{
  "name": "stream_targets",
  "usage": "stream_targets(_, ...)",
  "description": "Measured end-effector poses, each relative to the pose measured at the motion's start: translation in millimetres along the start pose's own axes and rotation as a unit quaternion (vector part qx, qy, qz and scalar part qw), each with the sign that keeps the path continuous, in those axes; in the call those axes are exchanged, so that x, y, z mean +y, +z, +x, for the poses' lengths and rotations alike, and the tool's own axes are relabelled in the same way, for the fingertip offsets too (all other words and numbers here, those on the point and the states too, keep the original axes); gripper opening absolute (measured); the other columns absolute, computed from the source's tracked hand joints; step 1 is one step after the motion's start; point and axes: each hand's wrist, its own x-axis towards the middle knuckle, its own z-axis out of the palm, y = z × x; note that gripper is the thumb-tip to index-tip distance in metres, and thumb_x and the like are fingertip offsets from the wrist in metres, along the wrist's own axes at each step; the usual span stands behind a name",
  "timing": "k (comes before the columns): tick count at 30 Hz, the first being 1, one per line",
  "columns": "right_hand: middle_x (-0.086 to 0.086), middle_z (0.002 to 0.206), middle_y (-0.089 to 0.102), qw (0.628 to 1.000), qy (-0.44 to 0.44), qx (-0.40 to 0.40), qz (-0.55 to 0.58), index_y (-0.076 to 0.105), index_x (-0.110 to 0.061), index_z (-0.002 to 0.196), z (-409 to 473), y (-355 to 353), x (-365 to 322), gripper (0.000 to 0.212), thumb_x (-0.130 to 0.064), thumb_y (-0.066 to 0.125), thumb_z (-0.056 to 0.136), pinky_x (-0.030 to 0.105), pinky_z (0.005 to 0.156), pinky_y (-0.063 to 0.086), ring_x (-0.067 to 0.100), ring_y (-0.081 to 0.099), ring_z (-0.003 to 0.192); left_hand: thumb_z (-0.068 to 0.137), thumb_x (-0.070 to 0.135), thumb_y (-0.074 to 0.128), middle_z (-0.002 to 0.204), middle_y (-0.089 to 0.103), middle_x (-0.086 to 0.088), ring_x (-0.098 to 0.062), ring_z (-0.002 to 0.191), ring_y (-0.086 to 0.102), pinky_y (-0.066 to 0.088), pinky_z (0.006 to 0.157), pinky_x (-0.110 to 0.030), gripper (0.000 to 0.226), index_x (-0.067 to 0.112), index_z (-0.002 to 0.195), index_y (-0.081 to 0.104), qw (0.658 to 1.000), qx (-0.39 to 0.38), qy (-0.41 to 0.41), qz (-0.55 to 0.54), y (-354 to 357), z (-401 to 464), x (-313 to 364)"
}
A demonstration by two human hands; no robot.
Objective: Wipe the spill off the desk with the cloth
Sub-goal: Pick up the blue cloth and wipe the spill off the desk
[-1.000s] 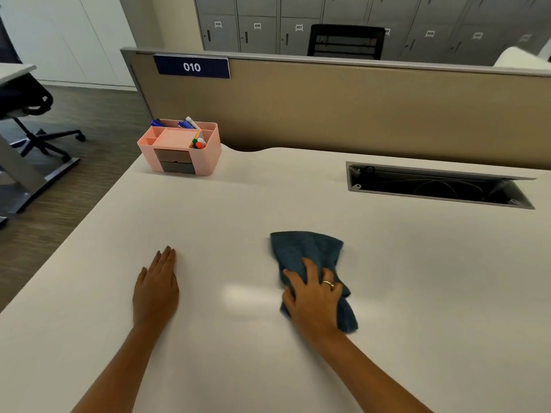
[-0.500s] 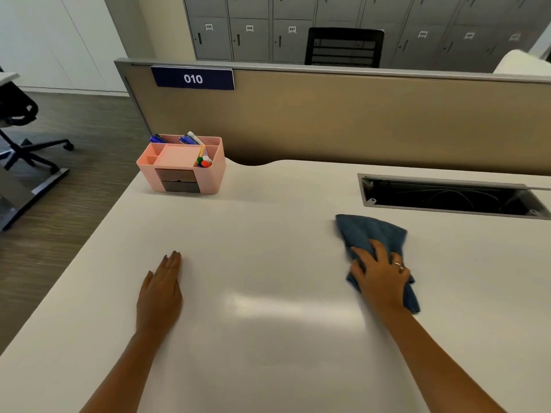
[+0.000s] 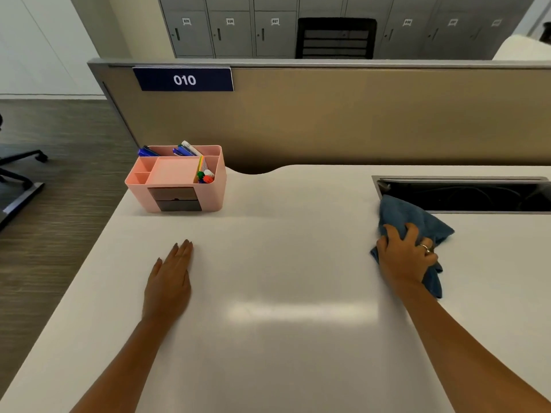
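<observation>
A crumpled blue cloth (image 3: 408, 214) lies on the white desk (image 3: 283, 263) at the right, its far corner touching the edge of the cable slot. My right hand (image 3: 405, 257) presses on the cloth with fingers curled into it; a ring shows on one finger. My left hand (image 3: 170, 281) rests flat on the desk at the left, fingers together, holding nothing. I cannot make out any spill on the desk; only a bright reflection lies between my arms.
A pink desk organizer (image 3: 176, 178) with pens and markers stands at the desk's back left corner. An open cable slot (image 3: 465, 195) is cut into the desk at the back right. A tan partition (image 3: 328, 114) labelled 010 closes the back. Floor lies past the left edge.
My right hand has slid the cloth from the middle of the desk to the right and away, up to the cable slot. My left hand has stayed flat in place.
</observation>
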Motion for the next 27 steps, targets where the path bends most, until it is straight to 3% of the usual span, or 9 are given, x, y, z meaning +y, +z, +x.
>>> stream_targets(6,0.026,0.13,0.048,0.998,-0.03,-0.048,0.017,0.06,-0.018,0.113,4.5,6.5,-77.9,0.035,-0.034,0.042,0.087,0.063,0.086,0.039,0.052,0.046,0.108,0.093,0.002,0.03,0.156,0.024,0.002,-0.012,0.145,0.016,0.012,0.119,-0.037,0.059,0.017,0.148,0.02,1.0,0.003,0.007,-0.001,5.7,10.5,-3.2)
stream_targets(9,0.017,0.133,0.047,0.992,-0.095,-0.084,0.006,0.055,-0.026,0.116,-16.4,2.6,-133.3,0.036,-0.04,0.055,0.083,0.056,0.087,0.041,0.045,0.046,0.11,0.093,0.004,0.028,0.156,0.023,0.003,-0.011,0.145,0.016,0.01,0.119,-0.036,0.057,0.018,0.148,0.018,1.0,0.004,0.007,0.005,7.2,11.6,-4.5)
stream_targets(12,0.012,0.127,0.059,0.98,-0.185,-0.066,0.028,0.062,-0.028,0.109,-62.6,-9.7,-186.6,0.036,-0.041,0.061,0.076,0.054,0.08,0.047,0.043,0.056,0.104,0.094,0.004,0.028,0.156,0.024,0.003,-0.011,0.145,0.016,0.011,0.119,-0.036,0.057,0.018,0.148,0.018,1.0,0.003,0.004,0.008,8.3,11.6,-4.7)
stream_targets(15,0.01,0.128,0.059,0.955,-0.272,-0.076,0.089,0.064,-0.029,0.104,-92.0,-16.8,-205.9,0.03,-0.038,0.054,0.077,0.055,0.079,0.047,0.043,0.056,0.104,0.095,0.006,0.028,0.156,0.024,0.002,-0.013,0.145,0.018,0.011,0.118,-0.035,0.056,0.018,0.148,0.018,1.0,0.002,-0.001,0.011,7.4,13.6,-5.0)
stream_targets(19,0.005,0.14,0.048,0.935,-0.315,-0.124,0.11,0.059,-0.034,0.114,-74.9,-13.2,-178.5,0.033,-0.038,0.045,0.084,0.051,0.084,0.04,0.041,0.047,0.113,0.095,0.007,0.028,0.156,0.024,0.002,-0.012,0.145,0.017,0.01,0.118,-0.035,0.055,0.018,0.148,0.018,1.0,-0.002,0.001,0.008,6.3,12.0,-4.5)
stream_targets(22,0.004,0.146,0.039,0.956,-0.262,-0.124,0.053,0.053,-0.036,0.119,-47.7,-8.3,-139.0,0.035,-0.042,0.044,0.086,0.054,0.087,0.041,0.04,0.043,0.117,0.095,0.007,0.028,0.156,0.025,0.002,-0.011,0.145,0.018,0.011,0.119,-0.035,0.055,0.019,0.148,0.02,1.0,0.001,0.003,0.002,5.8,10.0,-4.7)
stream_targets(27,0.012,0.139,0.042,0.993,-0.089,-0.074,-0.006,0.057,-0.026,0.116,-5.2,-7.9,-30.7,0.034,-0.037,0.056,0.083,0.059,0.08,0.045,0.046,0.045,0.109,0.094,0.005,0.028,0.156,0.026,0.002,-0.011,0.145,0.018,0.012,0.119,-0.036,0.055,0.018,0.148,0.022,1.0,0.005,0.006,-0.003,6.6,10.6,-4.6)
